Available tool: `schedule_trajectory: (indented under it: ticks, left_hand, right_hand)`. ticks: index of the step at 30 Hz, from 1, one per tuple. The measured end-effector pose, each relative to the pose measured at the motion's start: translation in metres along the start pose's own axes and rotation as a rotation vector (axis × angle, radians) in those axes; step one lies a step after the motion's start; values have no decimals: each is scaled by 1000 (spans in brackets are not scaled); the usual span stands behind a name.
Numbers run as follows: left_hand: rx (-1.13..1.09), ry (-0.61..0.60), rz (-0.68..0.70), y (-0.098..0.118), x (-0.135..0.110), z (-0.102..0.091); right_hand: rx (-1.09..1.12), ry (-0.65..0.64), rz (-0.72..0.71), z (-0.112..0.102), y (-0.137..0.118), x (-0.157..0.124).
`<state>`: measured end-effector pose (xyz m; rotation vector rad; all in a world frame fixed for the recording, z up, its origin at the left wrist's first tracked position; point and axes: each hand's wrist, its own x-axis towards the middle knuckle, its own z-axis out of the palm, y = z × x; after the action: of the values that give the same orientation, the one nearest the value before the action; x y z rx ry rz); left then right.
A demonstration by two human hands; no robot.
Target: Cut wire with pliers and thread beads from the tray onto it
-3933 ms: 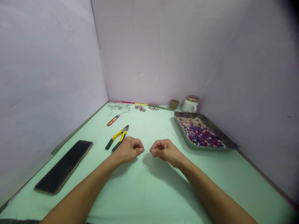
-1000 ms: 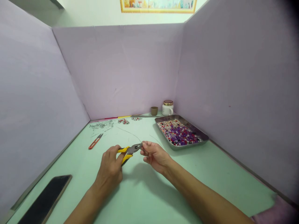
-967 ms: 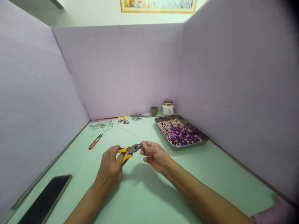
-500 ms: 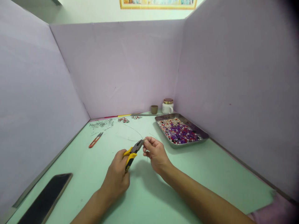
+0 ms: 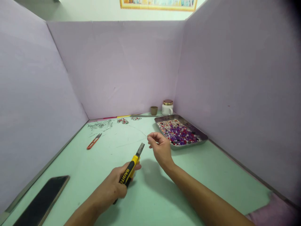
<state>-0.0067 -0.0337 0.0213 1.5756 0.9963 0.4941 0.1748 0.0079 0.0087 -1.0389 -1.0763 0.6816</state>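
Now that left hand (image 5: 112, 189) withdrew pliers (image 5: 131, 167), right hand (image 5: 160, 148) pinches wire (image 5: 131, 143).

Bright, even overhead light w/ soft shadows, sharp center, edges bowed (top-right corner vignetted).

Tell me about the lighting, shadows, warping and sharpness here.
Head view: soft, even light, no glare; a faint shadow on the table under the right hand; wide-angle stretch at the edges; top right corner is dark; lettering on the pliers in the left hand is sharp; the wire the right hand pinches barely shows.
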Motion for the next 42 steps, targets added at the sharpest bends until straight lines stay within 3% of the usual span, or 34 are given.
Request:
schedule_trajectory:
  ticks: [6,12,26,36,39,42]
  left_hand:
    - [57,109,-6,2,3,8]
    - [112,78,31,10,3,8]
    - [69,166,70,-7,9,18]
    - [49,171,118,-13,13,23]
    - [11,138,106,-10,12,22]
    - [-30,66,74,-7,10,19]
  right_hand:
    - [-166,-22,-84,0,4,-6]
    - [-153,-52,-24,4,5,-11]
    - [93,-46,224,11,1,-15]
    - [464,-72,552,14,-1,-14]
    - [504,-72,563,12,-2,-10]
    - [497,11,528,2,0,4]
